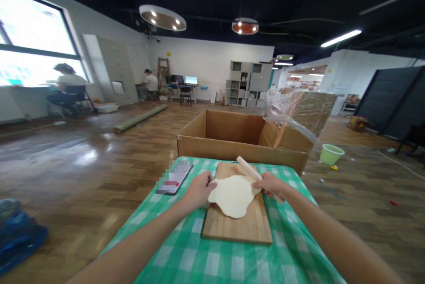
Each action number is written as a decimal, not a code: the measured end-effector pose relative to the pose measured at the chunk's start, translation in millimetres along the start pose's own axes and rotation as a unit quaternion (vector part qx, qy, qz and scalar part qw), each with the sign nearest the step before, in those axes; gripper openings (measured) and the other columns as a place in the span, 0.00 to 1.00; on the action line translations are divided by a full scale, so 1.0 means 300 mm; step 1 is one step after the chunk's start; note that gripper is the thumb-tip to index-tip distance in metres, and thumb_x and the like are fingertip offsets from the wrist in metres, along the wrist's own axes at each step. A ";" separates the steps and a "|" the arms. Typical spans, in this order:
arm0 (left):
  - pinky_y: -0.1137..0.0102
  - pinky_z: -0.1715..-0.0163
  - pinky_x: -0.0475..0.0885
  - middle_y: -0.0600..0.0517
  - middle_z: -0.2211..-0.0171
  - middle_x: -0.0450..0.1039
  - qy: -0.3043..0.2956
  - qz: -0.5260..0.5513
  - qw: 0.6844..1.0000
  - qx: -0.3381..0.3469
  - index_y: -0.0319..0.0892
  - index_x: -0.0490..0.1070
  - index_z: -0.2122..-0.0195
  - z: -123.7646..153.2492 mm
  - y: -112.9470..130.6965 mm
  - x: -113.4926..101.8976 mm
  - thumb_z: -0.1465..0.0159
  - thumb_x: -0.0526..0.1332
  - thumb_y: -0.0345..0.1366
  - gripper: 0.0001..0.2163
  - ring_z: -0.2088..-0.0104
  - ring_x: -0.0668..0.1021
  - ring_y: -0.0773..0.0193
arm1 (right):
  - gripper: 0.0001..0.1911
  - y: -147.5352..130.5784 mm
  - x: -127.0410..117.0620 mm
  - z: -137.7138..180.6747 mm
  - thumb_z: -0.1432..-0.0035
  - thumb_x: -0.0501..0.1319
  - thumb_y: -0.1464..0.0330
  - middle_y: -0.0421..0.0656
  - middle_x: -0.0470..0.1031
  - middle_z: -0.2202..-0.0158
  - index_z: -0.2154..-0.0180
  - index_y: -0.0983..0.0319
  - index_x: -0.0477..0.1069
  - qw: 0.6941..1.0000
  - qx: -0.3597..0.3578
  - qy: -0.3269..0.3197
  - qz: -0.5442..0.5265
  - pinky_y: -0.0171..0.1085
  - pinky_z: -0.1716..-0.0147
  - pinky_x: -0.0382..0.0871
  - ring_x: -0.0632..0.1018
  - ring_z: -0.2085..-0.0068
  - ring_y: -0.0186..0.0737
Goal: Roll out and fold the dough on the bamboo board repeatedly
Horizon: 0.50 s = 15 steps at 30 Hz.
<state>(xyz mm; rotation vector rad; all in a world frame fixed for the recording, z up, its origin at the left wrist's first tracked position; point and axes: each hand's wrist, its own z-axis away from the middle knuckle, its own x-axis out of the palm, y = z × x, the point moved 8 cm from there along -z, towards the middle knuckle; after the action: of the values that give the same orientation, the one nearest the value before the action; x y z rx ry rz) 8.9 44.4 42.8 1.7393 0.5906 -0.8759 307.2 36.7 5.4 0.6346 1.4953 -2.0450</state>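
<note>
A thin, uneven sheet of dough [233, 196] lies over the wooden cutting board [237, 232]. My left hand [200, 188] pinches the sheet's left edge between thumb and fingers. At the opposite side, my right hand [270, 184] is closed around a pale rolling pin [248, 168], which slants from upper left to lower right across the board's right side. The right thumb or fingertip also touches the dough's right edge. Part of the pin is hidden under that hand.
A green checked tablecloth [212, 259] covers the table. A phone [179, 178] lies at its left far edge. Beyond stand a large open cardboard box [232, 146] and a plastic-wrapped carton [310, 111]. A green bucket [331, 155] is on the floor. Two people sit far back left.
</note>
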 end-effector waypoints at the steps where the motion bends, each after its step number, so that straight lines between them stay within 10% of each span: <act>1: 0.68 0.64 0.66 0.53 0.67 0.75 0.020 0.018 1.000 0.002 0.44 0.67 0.65 -0.017 -0.001 -0.008 0.35 0.58 0.39 0.05 0.63 0.78 0.58 | 0.14 0.007 0.009 0.024 0.44 0.68 0.63 0.31 0.62 0.85 0.72 0.59 0.65 1.000 0.005 -0.009 -0.015 0.28 0.86 0.54 0.62 0.85 0.28; 15: 0.67 0.59 0.72 0.49 0.64 0.80 0.005 0.123 0.991 0.060 0.43 0.73 0.65 -0.295 0.098 0.164 0.35 0.58 0.34 0.05 0.59 0.80 0.57 | 0.17 0.107 0.141 0.369 0.37 0.60 0.53 0.34 0.67 0.81 0.68 0.59 0.70 0.989 0.040 -0.132 -0.046 0.31 0.88 0.52 0.63 0.85 0.30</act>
<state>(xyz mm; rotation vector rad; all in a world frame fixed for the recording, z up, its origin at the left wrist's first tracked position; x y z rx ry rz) 85.0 117.1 36.7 1.8786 0.3260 -0.7409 289.3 -83.1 -13.7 0.3126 1.3146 -2.1711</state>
